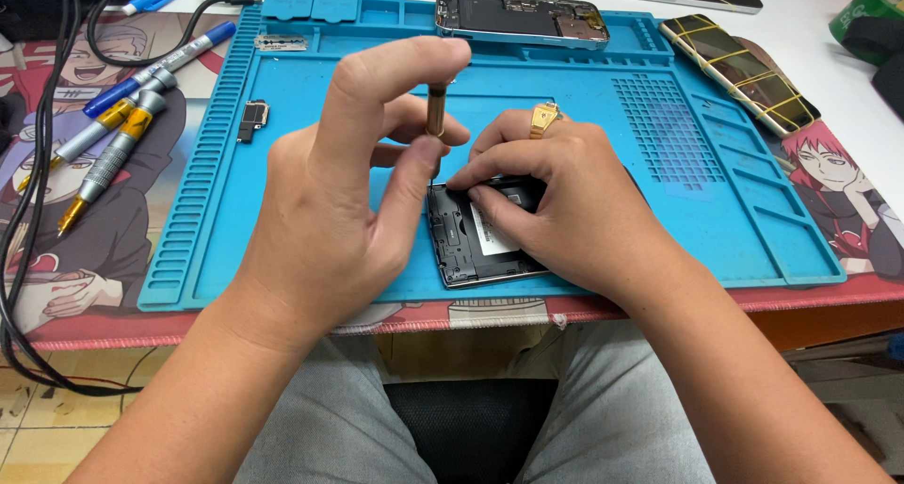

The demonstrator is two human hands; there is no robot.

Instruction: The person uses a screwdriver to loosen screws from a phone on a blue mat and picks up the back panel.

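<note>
Opened phone [476,244] lies on the blue repair mat [282,192], near its 6 o'clock edge, back cover off and inner parts facing up. The right hand [556,197] presses flat on it, fingers closed over the body, I think to stop it from sliding. The left hand [348,178] pinches a small screwdriver [436,110] between thumb and fingers and holds it upright, tip down at the phone's 12 o'clock corner; the forefinger curls over the top, as one does to spin such a tool. The tip itself is hidden behind the thumb, so I cannot tell which screw it meets.

At 12 o'clock on the mat rests a second phone frame [523,18], partly cut off. At 9 o'clock, off the mat, lie spare screwdrivers [108,154] and a blue marker [155,70]. A small black part [252,119] sits alone; what it is, I cannot make out.
</note>
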